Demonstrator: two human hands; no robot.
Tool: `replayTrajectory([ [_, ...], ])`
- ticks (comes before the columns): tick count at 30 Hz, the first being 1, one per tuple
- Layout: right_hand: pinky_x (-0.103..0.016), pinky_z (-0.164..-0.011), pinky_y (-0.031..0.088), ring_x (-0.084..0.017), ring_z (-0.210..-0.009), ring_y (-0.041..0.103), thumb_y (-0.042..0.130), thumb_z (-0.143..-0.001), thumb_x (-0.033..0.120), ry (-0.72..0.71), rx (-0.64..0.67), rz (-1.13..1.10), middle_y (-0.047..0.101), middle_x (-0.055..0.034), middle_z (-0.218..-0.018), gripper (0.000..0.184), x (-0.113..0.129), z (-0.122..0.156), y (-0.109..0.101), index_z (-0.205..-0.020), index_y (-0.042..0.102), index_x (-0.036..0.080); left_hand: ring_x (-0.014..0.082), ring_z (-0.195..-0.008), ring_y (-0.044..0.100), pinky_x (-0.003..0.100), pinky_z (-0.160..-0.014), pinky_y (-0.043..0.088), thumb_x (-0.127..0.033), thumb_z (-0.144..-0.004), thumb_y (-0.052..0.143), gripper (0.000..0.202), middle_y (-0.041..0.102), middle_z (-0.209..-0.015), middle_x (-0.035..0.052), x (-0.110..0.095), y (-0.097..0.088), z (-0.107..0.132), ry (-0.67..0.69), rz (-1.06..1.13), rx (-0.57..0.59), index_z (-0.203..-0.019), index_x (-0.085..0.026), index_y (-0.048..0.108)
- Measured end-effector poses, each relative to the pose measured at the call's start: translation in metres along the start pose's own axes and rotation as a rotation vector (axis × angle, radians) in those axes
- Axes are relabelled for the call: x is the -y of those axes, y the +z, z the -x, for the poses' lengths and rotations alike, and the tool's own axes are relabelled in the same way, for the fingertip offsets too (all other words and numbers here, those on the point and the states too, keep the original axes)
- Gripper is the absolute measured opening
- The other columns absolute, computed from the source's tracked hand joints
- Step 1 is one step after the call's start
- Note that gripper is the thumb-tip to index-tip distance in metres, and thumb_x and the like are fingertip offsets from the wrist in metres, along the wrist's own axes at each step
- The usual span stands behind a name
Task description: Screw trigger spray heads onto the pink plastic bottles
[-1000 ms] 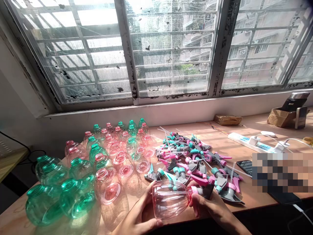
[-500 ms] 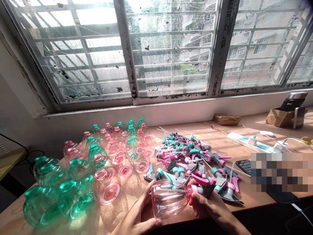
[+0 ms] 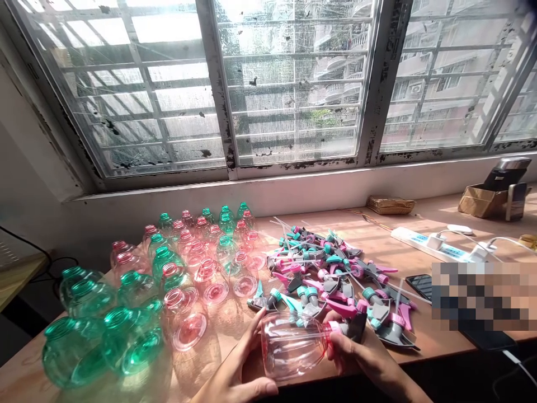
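Observation:
A clear pink spray bottle lies sideways between my hands at the table's front edge, its neck to the right. My left hand cups the base end, thumb below and a finger along the top; its other fingers are hidden. With thumb and fingers, my right hand grips the pink collar at the neck. The attached trigger head is pink and dark grey, and its straw shows inside the bottle. Just behind lies a pile of loose trigger spray heads in pink, teal and grey.
Several green bottles and pink bottles stand uncapped on the left. To the right are a white power strip, a phone and a pixelated patch. A brown package sits near the window wall.
The trigger head has turned slightly at the bottle's neck in my right hand. The bottle has shifted a little downward; my left hand stays at its base.

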State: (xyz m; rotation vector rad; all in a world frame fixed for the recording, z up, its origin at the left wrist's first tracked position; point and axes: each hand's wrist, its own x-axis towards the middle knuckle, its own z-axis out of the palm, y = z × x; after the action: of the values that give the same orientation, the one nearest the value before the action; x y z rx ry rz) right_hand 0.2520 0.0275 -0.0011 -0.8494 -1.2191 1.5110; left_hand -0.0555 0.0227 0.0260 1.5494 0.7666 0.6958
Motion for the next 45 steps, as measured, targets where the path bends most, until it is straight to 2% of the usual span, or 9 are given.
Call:
replayTrajectory([
  [4,-0.026,-0.05,0.051,-0.014,-0.05,0.064,0.076,-0.085,0.054,-0.011,0.005,-0.003,0.076,-0.0028,-0.067,0.041,-0.0008,0.0001,0.0,-0.1,0.06,0.019,0.0356,-0.159,0.01,0.056,-0.13,0.013,-0.036,-0.086,0.077,0.092,0.021,-0.172,-0.0051,-0.0035,0.0006,0.0,-0.019,-0.045,-0.003,-0.159,-0.039,0.022],
  [11,-0.026,-0.049,0.052,-0.017,-0.049,0.069,0.075,-0.085,0.055,0.006,0.011,0.006,0.078,-0.0051,-0.069,0.043,0.0017,-0.0011,0.001,-0.101,0.059,0.019,0.0307,-0.156,0.028,0.052,-0.127,0.025,-0.027,-0.09,0.074,0.087,0.029,-0.17,-0.0076,-0.0023,0.0065,-0.0044,0.047,0.119,0.0,-0.156,-0.05,0.023],
  [17,-0.025,-0.049,0.052,-0.016,-0.05,0.07,0.075,-0.085,0.056,0.016,0.005,0.01,0.076,-0.0027,-0.067,0.042,0.0033,-0.0006,0.0014,-0.099,0.059,0.019,0.0312,-0.157,0.023,0.053,-0.129,0.02,-0.029,-0.085,0.08,0.093,0.029,-0.17,-0.0072,-0.0008,0.0038,-0.0012,0.029,0.07,-0.027,-0.156,-0.048,0.023],
  [22,-0.024,-0.05,0.052,-0.015,-0.05,0.068,0.075,-0.086,0.055,0.011,-0.001,-0.002,0.076,-0.0035,-0.066,0.041,0.0012,-0.0005,0.0014,-0.096,0.061,0.018,0.0316,-0.158,0.019,0.054,-0.131,0.014,-0.031,-0.086,0.079,0.087,0.028,-0.17,-0.0067,-0.002,0.0017,-0.0012,0.014,-0.021,-0.021,-0.156,-0.045,0.029],
  [26,-0.024,-0.049,0.051,-0.015,-0.049,0.067,0.075,-0.086,0.056,-0.005,0.018,0.001,0.076,-0.0033,-0.066,0.041,0.0022,-0.0011,0.0018,-0.095,0.06,0.019,0.0324,-0.157,0.024,0.053,-0.128,0.024,-0.029,-0.089,0.076,0.087,0.023,-0.171,-0.0076,-0.0022,0.0032,-0.0058,0.067,0.082,0.018,-0.155,-0.05,0.024],
  [29,-0.025,-0.049,0.051,-0.015,-0.049,0.067,0.074,-0.085,0.057,-0.006,0.035,0.016,0.076,-0.0034,-0.066,0.043,0.0045,-0.0008,0.0017,-0.096,0.059,0.019,0.0324,-0.156,0.027,0.054,-0.127,0.026,-0.031,-0.092,0.073,0.085,0.025,-0.171,-0.0067,-0.003,0.0052,-0.0064,0.089,0.139,0.031,-0.155,-0.052,0.02],
  [35,-0.026,-0.049,0.051,-0.017,-0.05,0.067,0.072,-0.085,0.061,-0.002,0.048,0.062,0.075,-0.0032,-0.065,0.045,0.007,0.0003,0.0013,-0.097,0.061,0.019,0.0332,-0.158,0.019,0.054,-0.129,0.016,-0.031,-0.082,0.083,0.1,0.027,-0.17,-0.0029,-0.0016,0.005,0.0005,0.035,0.097,-0.022,-0.158,-0.044,0.02],
  [40,-0.028,-0.049,0.051,-0.018,-0.049,0.068,0.073,-0.084,0.062,0.012,0.042,0.061,0.075,-0.0035,-0.064,0.046,0.0064,0.0004,0.0014,-0.096,0.059,0.02,0.0352,-0.159,0.011,0.054,-0.13,0.011,-0.031,-0.081,0.083,0.097,0.021,-0.172,-0.0033,0.0011,0.0015,0.0006,-0.034,0.007,-0.044,-0.158,-0.039,0.026],
  [45,-0.025,-0.05,0.05,-0.016,-0.049,0.067,0.073,-0.085,0.06,0.024,0.034,0.037,0.076,-0.0032,-0.067,0.046,0.0062,0.001,0.0014,-0.101,0.059,0.02,0.0354,-0.158,0.017,0.055,-0.128,0.022,-0.033,-0.086,0.078,0.093,0.019,-0.173,-0.0031,-0.0018,0.0041,-0.0048,0.045,0.077,0.028,-0.159,-0.04,0.021],
])
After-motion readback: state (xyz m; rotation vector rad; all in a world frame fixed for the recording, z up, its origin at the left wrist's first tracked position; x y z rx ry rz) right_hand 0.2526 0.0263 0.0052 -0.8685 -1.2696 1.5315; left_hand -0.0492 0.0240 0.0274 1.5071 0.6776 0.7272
